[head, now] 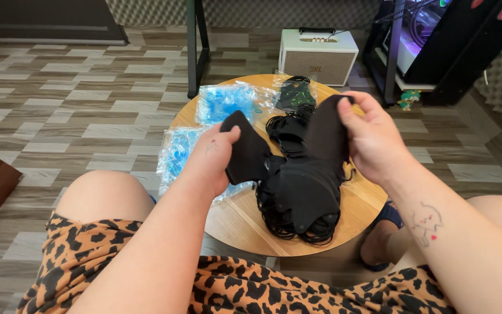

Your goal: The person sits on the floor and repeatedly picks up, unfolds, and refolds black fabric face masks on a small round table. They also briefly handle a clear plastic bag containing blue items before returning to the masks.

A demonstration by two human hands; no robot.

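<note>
My left hand [211,160] pinches one wing of a black face mask [250,152], and my right hand [368,136] pinches the other wing, holding the mask spread open above a small round wooden table [360,204]. Under it lies a pile of black masks [300,206] with tangled ear loops. More black masks [286,129] lie just behind.
Clear plastic packets with blue contents [223,103] sit on the table's left and back. A white speaker box [318,55] stands on the floor behind, beside a black desk leg [193,49]. My knees in leopard-print shorts [88,250] frame the table.
</note>
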